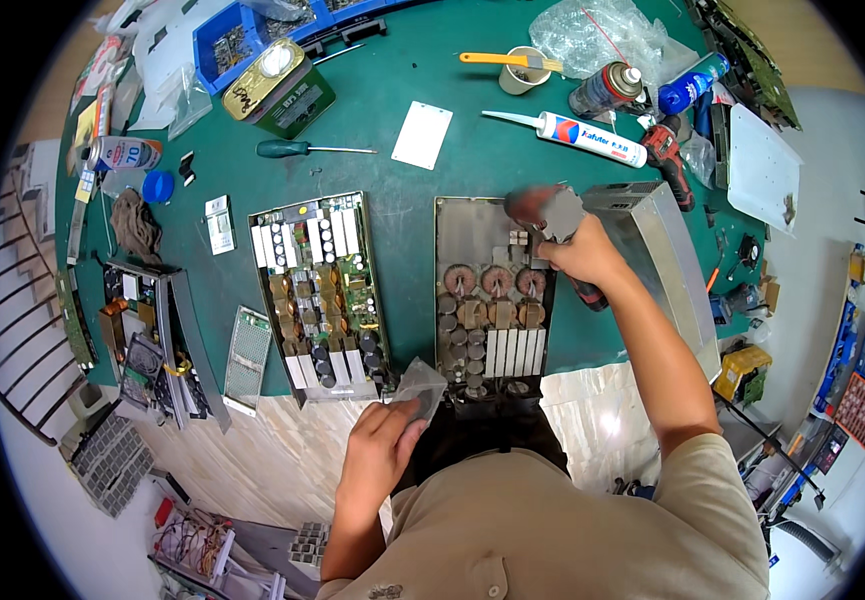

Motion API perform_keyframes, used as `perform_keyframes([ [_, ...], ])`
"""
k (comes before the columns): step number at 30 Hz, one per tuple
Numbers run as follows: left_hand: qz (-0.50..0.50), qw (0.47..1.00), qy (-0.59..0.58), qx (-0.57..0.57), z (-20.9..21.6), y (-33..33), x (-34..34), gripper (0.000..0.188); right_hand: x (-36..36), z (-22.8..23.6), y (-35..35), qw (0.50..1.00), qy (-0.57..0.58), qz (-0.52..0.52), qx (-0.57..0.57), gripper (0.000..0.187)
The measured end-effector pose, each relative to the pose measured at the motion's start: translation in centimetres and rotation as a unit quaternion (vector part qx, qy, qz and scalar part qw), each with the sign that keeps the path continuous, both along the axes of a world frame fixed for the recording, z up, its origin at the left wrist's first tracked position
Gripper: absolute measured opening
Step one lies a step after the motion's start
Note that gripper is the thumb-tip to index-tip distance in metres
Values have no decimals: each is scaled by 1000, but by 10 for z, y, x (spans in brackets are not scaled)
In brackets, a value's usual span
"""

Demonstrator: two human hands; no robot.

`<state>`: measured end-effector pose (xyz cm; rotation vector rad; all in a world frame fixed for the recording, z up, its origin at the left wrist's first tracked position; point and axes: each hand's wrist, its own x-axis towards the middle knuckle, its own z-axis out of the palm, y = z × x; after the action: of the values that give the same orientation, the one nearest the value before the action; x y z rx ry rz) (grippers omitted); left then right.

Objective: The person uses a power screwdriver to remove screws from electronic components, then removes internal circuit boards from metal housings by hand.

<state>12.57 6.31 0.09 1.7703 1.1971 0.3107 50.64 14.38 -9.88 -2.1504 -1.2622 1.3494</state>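
Clear plastic bag (424,383) pinched in the left hand (380,445), fingers curled; the right hand (589,252) wraps round a red-and-grey power drill (544,212)

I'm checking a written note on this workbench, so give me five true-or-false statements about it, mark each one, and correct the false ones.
1. The right grip holds a red power tool. True.
2. The left grip is empty. False: it holds a clear plastic bag.
3. An orange-handled brush lies across a cup. True.
4. A green-handled screwdriver lies left of a flat white plate. True.
5. A second power tool lies at the far left. False: the red-and-black drill lies toward the right, near a white tube.
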Motion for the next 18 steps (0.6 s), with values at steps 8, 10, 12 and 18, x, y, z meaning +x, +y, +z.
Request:
perform_keyframes([
  [8, -10, 1000, 6, -8, 1, 3, -2, 27, -8, 5, 3, 998, -26, 28, 40, 45],
  [10, -6, 1000, 1, -8, 0, 2, -4, 27, -9, 4, 3, 998, -43, 34, 33, 45],
  [12, -4, 1000, 0, -11, 0, 1, -7, 27, -10, 7, 3, 998, -45, 31, 26, 44],
  [18, 4, 1000, 4, -9, -3, -2, -8, 26, -8, 14, 6, 999, -28, 18, 0, 43],
])
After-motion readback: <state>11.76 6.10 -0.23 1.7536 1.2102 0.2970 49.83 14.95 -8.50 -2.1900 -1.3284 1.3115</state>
